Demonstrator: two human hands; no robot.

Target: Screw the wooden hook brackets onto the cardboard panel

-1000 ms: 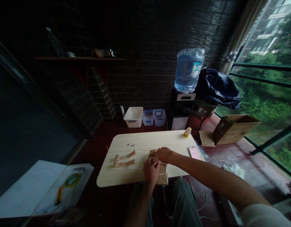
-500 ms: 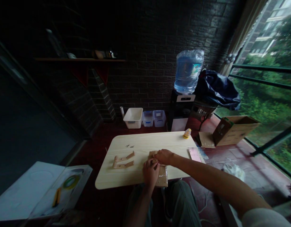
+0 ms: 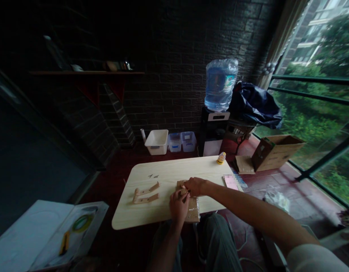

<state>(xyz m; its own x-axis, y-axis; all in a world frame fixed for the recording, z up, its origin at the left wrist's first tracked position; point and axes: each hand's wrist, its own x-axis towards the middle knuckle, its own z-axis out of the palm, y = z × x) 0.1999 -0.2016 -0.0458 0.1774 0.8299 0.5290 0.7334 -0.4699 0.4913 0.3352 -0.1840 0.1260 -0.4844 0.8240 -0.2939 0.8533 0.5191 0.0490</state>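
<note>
My left hand (image 3: 179, 204) is closed around a small light-brown wooden piece (image 3: 183, 192) above the near middle of the table. My right hand (image 3: 195, 186) reaches in from the right and meets it there, fingers pinched together against the piece; whatever they grip is hidden. Under both hands lies a flat brown cardboard piece (image 3: 193, 213), partly wrapped in shiny film, its near end sticking out past the table edge. To the left rests a U-shaped wooden assembly (image 3: 146, 198) with holes in its arms. Beyond it lie several tiny dark pieces (image 3: 153, 176), too small to name.
The pale wooden table (image 3: 123, 213) has a small yellow-based container (image 3: 221, 158) at its far right corner and a pink pad (image 3: 230, 182) on the right. An opened white case (image 3: 83, 226) stands low at left. A water dispenser (image 3: 213, 132) and a cardboard box (image 3: 276, 153) stand beyond.
The view has turned slightly to the right, so everything sits a little further left. Both hands stay together at the wooden piece, with small finger movements.
</note>
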